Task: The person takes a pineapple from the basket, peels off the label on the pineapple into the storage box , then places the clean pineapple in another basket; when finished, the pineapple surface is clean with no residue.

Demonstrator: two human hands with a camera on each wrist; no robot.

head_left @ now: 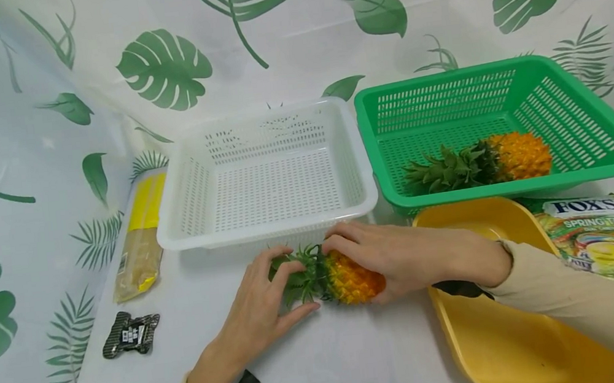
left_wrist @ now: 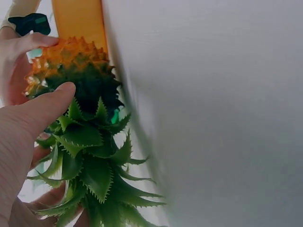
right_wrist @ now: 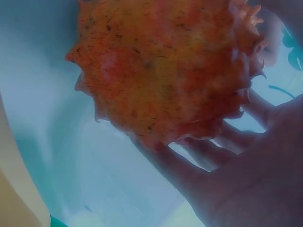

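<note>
A small pineapple, orange with a green top end, lies sideways in front of the white basket, its leafy crown pointing left. My right hand grips the orange body from the right; the right wrist view shows its fingers spread along the underside of the spiky fruit. Around the crown curl the fingers of my left hand. Its thumb lies against the fruit near the base of the leaves in the left wrist view. A second pineapple rests inside the green basket.
The white basket stands behind the hands, beside the green one. A yellow tub sits under the right forearm, next to a FOX'S Spring Tea candy bag. At left lie a yellow-and-clear packet and a small black wrapped packet.
</note>
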